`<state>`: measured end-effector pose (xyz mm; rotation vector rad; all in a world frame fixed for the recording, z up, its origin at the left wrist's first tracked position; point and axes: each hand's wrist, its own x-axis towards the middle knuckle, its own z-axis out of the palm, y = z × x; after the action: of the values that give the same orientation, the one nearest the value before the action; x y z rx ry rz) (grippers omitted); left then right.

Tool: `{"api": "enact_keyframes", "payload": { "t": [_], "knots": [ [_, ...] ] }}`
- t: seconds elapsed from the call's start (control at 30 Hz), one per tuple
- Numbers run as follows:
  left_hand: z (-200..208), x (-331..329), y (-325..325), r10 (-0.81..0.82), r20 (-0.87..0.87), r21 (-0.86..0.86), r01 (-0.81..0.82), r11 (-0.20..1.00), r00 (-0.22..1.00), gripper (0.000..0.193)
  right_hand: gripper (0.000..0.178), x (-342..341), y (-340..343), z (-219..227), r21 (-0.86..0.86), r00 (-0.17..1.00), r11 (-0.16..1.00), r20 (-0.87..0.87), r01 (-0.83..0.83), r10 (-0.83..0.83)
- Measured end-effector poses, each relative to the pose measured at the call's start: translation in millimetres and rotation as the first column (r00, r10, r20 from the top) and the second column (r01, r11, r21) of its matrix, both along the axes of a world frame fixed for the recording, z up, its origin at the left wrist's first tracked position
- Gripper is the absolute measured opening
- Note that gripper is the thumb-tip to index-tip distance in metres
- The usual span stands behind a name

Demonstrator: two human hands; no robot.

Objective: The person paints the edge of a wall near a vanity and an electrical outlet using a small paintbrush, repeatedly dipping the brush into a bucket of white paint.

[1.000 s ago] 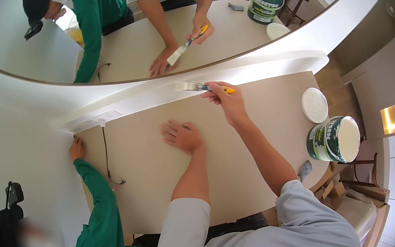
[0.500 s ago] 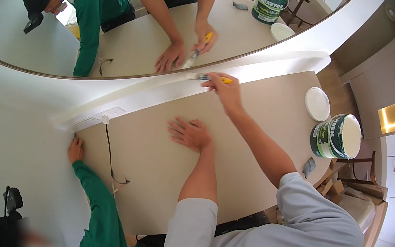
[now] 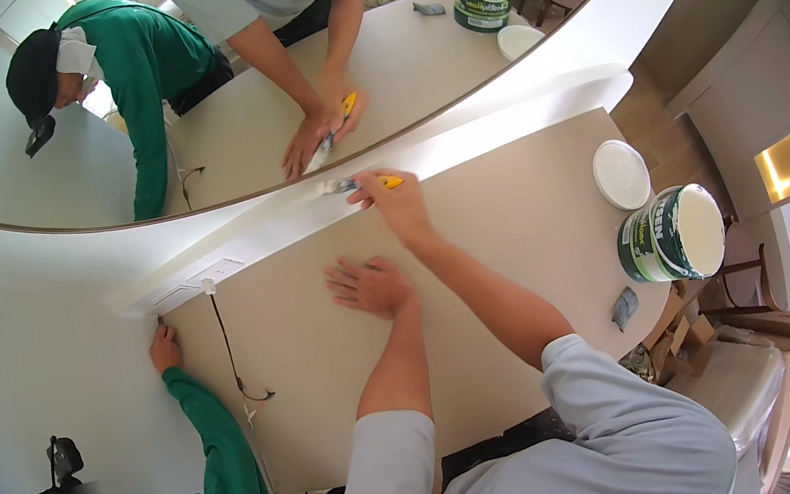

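My right hand [image 3: 398, 208] is closed around a paintbrush [image 3: 342, 186] with a yellow handle. The brush points left, its pale bristles at the white wall strip [image 3: 492, 144] below the mirror. Flat on the beige tabletop [image 3: 504, 232], with fingers spread, lies my left hand [image 3: 373, 288]; it holds nothing. Its fingers are slightly blurred. At the right end of the table stands a dark green and white paint bucket [image 3: 652, 243], open and showing pale paint. Its round white lid [image 3: 621, 175] lies beside it, and a crumpled grey cloth [image 3: 624, 309] is nearer me.
A co-worker in a green sleeve [image 3: 216, 444] leans in at the left, one hand [image 3: 165, 350] at the table's far left corner. A black cable [image 3: 226, 342] hangs from a wall socket [image 3: 215, 272] across the tabletop. The large curved mirror [image 3: 231, 159] reflects us both.
My right hand has moved left along the white strip with the paintbrush. My left hand stays on the tabletop. The whole view has tilted.
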<state>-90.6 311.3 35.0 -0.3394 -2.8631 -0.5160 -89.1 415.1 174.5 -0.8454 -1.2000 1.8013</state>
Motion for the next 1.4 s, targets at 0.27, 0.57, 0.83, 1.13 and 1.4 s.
{"api": "enact_keyframes", "payload": {
  "t": [0.27,0.57,0.83,1.13,1.4],
  "knots": [
    [-2.6,3.5,2.9,0.0,-0.02,-0.051,-0.001,0.999,1.0,0.058,0.027,101.4,64.7,13.0,0.077,0.984,0.984,0.058,0.163,-0.167],
    [3.0,6.5,5.5,-0.009,-0.027,-0.14,0.005,0.99,1.0,0.056,0.026,209.9,139.0,28.9,0.152,0.943,0.953,0.166,0.264,-0.287],
    [-3.1,3.1,4.0,-0.033,-0.024,-0.126,0.03,0.992,0.999,0.056,0.024,294.0,203.1,31.7,0.207,0.896,0.907,0.184,0.368,-0.405],
    [-20.7,-1.9,-0.5,-0.014,-0.13,-0.158,-0.007,0.987,0.991,0.056,0.026,313.3,167.0,62.5,0.783,0.61,0.567,0.324,0.255,-0.723],
    [-9.2,1.8,5.2,-0.034,-0.067,-0.135,0.025,0.991,0.997,0.058,0.029,241.4,137.6,15.7,0.924,0.547,0.34,0.379,-0.177,-0.746]
  ]
}}
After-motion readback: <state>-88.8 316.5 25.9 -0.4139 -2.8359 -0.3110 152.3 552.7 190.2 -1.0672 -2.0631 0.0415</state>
